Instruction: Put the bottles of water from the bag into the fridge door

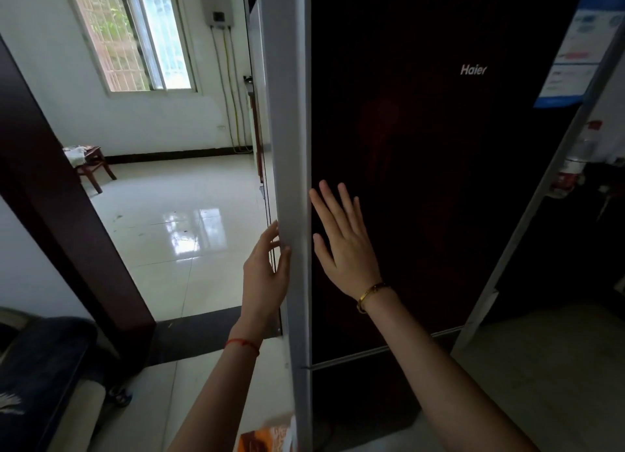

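The fingers [272, 238] of the left hand [263, 279] were curled loosely round the pale grey side edge [287, 147] of the tall dark glossy fridge door [422, 181]. Nothing else was gripped by them. The edge was likely held that way so the door could be swung. The fingers [338, 211] of the right hand [345, 248] were spread wide and flat against the dark front of the door, near the edge, and nothing was held by them. The flat palm was probably placed there to steady or push the door.

A thin red string [242, 344] was worn on the left wrist and a gold bangle [370, 294] on the right wrist.

At the bottom of the view, a bit of an orange and white bag [267, 434] was seen, just beside the door's edge. No water bottles could be made out in it. A clear bottle with a red label [575, 160] was seen past the right edge of the door, but it was too blurred for more to be told.

The floor was made of shiny pale tiles [176, 221], and light was bounced off them. A barred window [135, 39] was set in the white wall, a small wooden stool [94, 164] was stood by it, and a dark brown door frame [67, 215] was seen on the left.
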